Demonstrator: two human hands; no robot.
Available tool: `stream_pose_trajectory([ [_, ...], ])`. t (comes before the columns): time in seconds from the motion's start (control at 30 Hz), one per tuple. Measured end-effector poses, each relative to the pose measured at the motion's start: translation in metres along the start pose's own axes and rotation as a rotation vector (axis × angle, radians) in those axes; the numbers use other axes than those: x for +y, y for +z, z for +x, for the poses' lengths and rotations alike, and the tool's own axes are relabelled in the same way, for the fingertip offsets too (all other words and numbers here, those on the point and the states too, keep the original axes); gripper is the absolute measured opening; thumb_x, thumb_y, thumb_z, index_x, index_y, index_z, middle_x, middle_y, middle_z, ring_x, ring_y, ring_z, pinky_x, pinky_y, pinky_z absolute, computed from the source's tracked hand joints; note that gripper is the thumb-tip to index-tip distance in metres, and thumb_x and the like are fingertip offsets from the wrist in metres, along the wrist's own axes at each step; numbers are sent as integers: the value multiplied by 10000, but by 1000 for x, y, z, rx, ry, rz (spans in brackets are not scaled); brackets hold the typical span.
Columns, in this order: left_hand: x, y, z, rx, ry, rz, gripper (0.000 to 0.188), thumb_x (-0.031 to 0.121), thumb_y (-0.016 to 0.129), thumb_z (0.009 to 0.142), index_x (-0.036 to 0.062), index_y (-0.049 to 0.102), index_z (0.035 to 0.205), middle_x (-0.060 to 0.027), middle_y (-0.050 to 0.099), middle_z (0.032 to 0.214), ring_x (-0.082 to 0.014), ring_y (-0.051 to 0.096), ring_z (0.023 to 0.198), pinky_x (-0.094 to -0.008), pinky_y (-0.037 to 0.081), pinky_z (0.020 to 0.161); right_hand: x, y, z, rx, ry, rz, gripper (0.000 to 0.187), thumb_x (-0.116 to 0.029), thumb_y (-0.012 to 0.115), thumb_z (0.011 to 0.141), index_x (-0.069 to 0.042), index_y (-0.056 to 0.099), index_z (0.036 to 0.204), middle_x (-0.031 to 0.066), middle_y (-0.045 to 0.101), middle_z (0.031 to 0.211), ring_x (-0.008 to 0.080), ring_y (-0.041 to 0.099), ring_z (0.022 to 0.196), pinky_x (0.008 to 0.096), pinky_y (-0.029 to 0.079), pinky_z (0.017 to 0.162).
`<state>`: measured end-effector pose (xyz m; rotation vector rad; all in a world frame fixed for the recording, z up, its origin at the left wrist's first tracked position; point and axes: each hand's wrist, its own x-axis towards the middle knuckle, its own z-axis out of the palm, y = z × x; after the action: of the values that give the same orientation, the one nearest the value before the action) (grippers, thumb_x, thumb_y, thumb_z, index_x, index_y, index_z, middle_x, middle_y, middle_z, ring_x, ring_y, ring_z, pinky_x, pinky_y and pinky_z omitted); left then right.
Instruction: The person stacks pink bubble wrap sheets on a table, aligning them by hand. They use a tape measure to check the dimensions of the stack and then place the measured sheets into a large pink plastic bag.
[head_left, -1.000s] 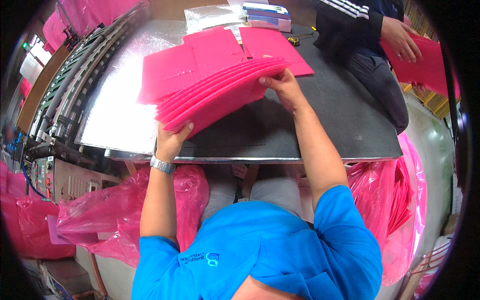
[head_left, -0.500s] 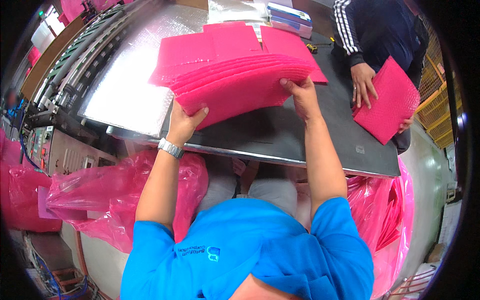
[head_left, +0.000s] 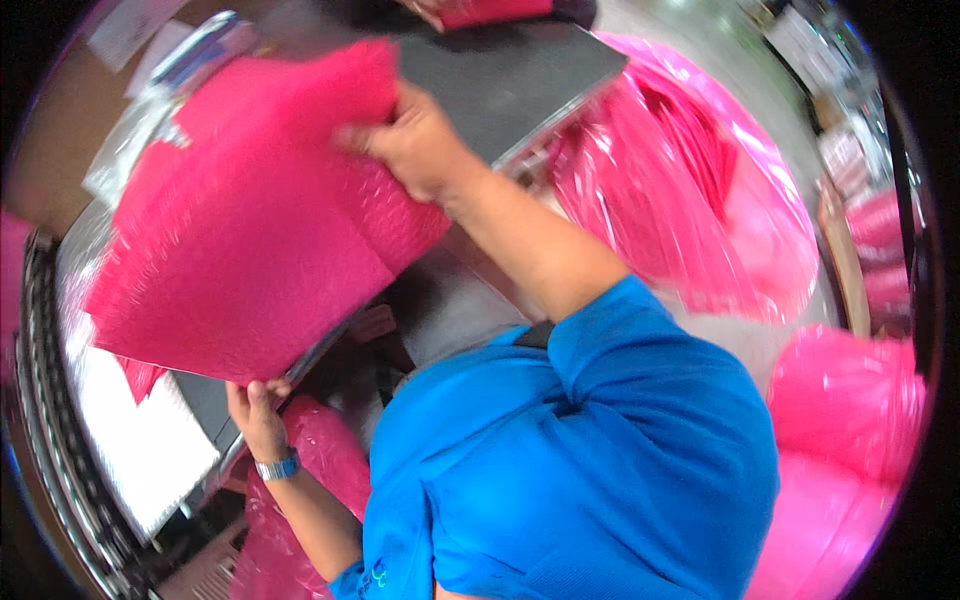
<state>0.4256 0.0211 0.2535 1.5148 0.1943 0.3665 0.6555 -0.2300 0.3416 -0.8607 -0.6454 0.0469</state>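
Observation:
A fanned stack of pink bubble-wrap sheets (head_left: pixel 250 220) spans the space between my hands, tilted over the table. My left hand (head_left: pixel 258 412), with a metal watch at the wrist, is closed on the stack's near lower edge. On its right edge my right hand (head_left: pixel 415 145) is closed too, thumb on top, somewhat smeared by motion. Under and behind the stack, the dark table (head_left: pixel 500 85) is partly hidden. Whether other pink sheets still lie beneath cannot be told apart clearly.
A clear pink plastic bag (head_left: pixel 665 180) with pink sheets stands by the table's right end. At the top a co-worker's hand (head_left: pixel 428 12) is beside a pink sheet. Silvery sheeting (head_left: pixel 140 430) and machine rollers (head_left: pixel 45 400) lie left. Wrapped pink bundles (head_left: pixel 845 430) stand right.
My view has swung to the right. The stack, in both hands throughout, has turned and tilted, its right end raised. My left hand has shifted to its near lower edge.

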Motion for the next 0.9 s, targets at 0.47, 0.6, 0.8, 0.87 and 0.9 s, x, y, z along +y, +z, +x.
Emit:
stream_pose_trajectory([
  [0.47,2,14,1,205,33,77,156,218,543,879,63,533,891,-10,515,656,-69,437,532,-187,345,477,-218,-409,-202,1785,-40,-376,382,-245,456,851,-57,462,1183,111,548,1072,289,525,970,402,462,734],
  [0.6,3,12,-1,203,18,71,163,221,546,877,60,532,893,-9,514,658,-66,435,538,-192,341,476,-197,-413,-256,2085,-2,-371,477,-156,532,761,-77,413,1216,155,511,1079,340,516,925,395,507,559],
  [0.8,0,9,-2,227,3,63,164,220,547,876,58,528,896,-9,520,677,-57,435,546,-183,333,478,-231,-340,-148,1633,195,-2247,696,-392,643,711,-33,408,1258,219,410,1275,327,378,1193,368,341,971],
  [0.87,-1,11,0,227,-7,63,161,219,548,875,60,529,893,-8,523,686,-55,438,550,-178,334,481,-239,-359,-113,859,301,-1775,722,-445,660,687,-28,440,1234,211,468,1232,301,449,1153,367,342,975],
  [0.9,-1,13,0,229,0,72,159,218,549,875,61,529,892,-7,524,688,-54,439,550,-176,335,482,-214,-364,-102,852,420,-1806,723,-449,664,684,-26,446,1229,216,488,1209,310,474,1129,378,354,965],
])
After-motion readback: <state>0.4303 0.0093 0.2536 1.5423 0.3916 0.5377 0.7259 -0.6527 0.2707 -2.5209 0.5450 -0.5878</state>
